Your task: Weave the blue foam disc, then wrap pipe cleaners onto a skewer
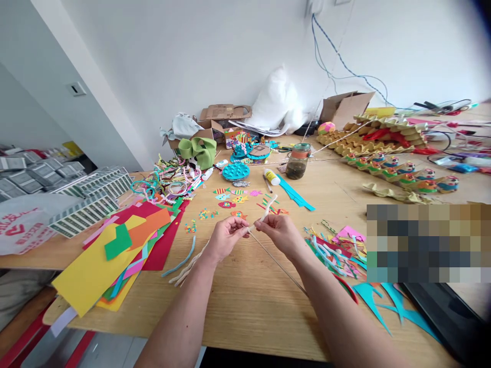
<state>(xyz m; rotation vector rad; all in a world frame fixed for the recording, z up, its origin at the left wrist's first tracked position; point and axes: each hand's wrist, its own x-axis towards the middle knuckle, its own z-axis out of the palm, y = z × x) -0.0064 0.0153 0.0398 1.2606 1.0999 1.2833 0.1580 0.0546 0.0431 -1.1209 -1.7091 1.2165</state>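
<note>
Right now I pinch a white pipe cleaner (pixel 269 205) against a thin stick (pixel 276 261), left hand (pixel 225 237) and right hand (pixel 280 232) both closed on them above the worktop (pixel 245 301). It feels light and bendy; fingertips suffice. Glue (pixel 271 177) sits at 12 o'clock, foam sheets (pixel 115 250) at 9.

I'm at a craft workroom's long wooden table (pixel 245 306): coloured paper sheets (pixel 115 250) pile at its left edge, pipe cleaners (pixel 169 181), a glue bottle (pixel 271 177) and painted egg cartons (pixel 383 135) crowd the far side, cardboard boxes (pixel 224 115) against the white wall.
</note>
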